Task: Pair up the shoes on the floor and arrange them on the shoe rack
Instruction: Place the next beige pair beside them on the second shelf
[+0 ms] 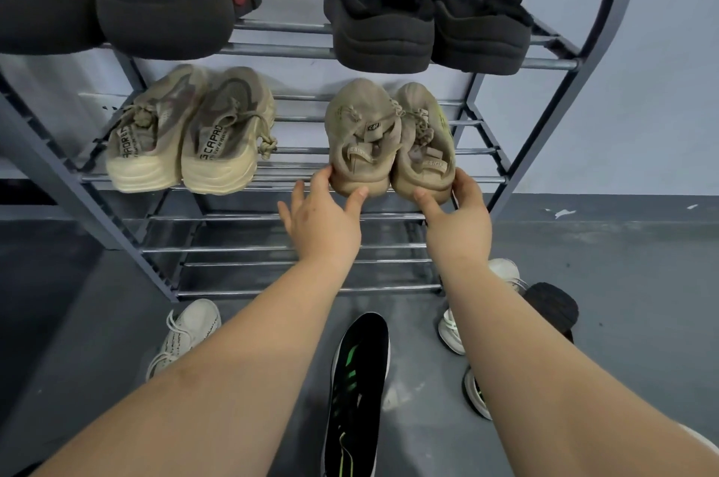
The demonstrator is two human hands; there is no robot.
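A grey metal shoe rack (544, 64) stands against the wall. On its middle shelf at the right sit two tan shoes side by side. My left hand (323, 219) cups the heel of the left tan shoe (362, 130), thumb and fingers around it. My right hand (459, 219) holds the heel of the right tan shoe (424, 134) the same way. A beige sneaker pair (186, 141) rests on the same shelf at the left. The top shelf carries a black and red pair (155, 9) and a black pair (428, 25).
The bottom shelf (272, 250) holds nothing. On the grey floor lie a white sneaker (186, 332), a black shoe with green stripes (358, 391), a white shoe (451, 328), a dark knitted shoe (552, 305) and a black and white shoe (476, 395).
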